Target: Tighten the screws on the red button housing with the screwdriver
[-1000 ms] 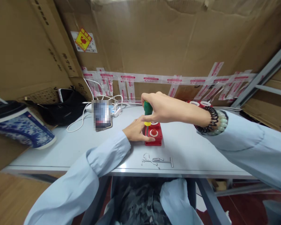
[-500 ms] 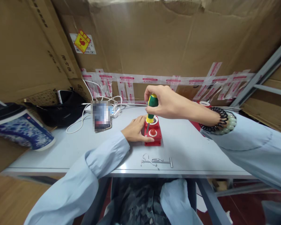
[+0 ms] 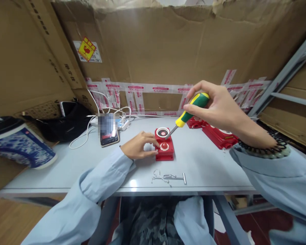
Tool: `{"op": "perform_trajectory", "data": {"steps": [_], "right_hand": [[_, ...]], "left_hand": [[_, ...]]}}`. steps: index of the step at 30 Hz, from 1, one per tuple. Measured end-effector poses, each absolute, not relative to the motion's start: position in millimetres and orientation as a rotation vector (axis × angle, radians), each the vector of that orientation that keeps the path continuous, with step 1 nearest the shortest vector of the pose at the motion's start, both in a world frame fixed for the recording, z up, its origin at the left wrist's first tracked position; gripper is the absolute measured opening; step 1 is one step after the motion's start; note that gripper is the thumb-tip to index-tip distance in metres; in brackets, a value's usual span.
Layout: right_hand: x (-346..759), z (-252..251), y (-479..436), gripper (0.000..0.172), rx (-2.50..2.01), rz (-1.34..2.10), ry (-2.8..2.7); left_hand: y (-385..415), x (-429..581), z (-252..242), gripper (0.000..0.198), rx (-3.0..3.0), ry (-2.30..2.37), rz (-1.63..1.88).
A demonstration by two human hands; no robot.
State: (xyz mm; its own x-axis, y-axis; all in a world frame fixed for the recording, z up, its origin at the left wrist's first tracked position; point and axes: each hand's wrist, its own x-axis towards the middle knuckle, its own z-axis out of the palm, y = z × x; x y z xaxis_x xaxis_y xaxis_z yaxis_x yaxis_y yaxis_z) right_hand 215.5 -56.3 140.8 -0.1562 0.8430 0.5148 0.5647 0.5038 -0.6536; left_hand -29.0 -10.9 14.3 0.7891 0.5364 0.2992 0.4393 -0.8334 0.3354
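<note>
A red box (image 3: pixel 165 156) with a red domed button and a white ring around a dark disc rests on the table. At its left edge is my left hand (image 3: pixel 140 146), thumb and forefinger brought together around a small silvery screw (image 3: pixel 156 150) at the corner. My right hand (image 3: pixel 216 105) grips a green-and-yellow screwdriver (image 3: pixel 185 116), tilted, its shaft pointing down left. Its tip is close to the white ring; whether it touches the box I cannot tell.
Near the front edge lie a T-shaped metal tool (image 3: pixel 183 178) and several small metal pieces (image 3: pixel 169 176). More red boxes (image 3: pixel 218 136) stand to the right. A phone (image 3: pixel 109 139), white cables (image 3: pixel 89 127) and a large cup (image 3: pixel 28 143) occupy the left side. Cardboard (image 3: pixel 153 44) rises behind.
My right hand has moved right with the screwdriver, lifting it off the box's left corner and tilting it. My left hand's fingers have drawn back from the box's side to that corner.
</note>
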Motion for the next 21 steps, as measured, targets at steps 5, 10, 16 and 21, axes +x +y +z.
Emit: {"op": "perform_trajectory", "data": {"steps": [5,10,16,21], "right_hand": [[234,122,-50,0.021,-1.174,0.421,-1.801],[239,106,-43,0.023,-1.173,0.501,-1.727],[240,94,-35,0.024,-1.160,0.523,-1.691],[242,85,-27,0.025,-1.121,0.562,-1.630]], "left_hand": [[-7,-26,8,0.013,2.700,0.741,0.585],[-8,-22,3,0.017,2.775,0.805,0.525],[-12,-12,-8,0.023,3.028,0.946,0.444],[-9,-9,-8,0.038,3.159,0.915,0.486]]}}
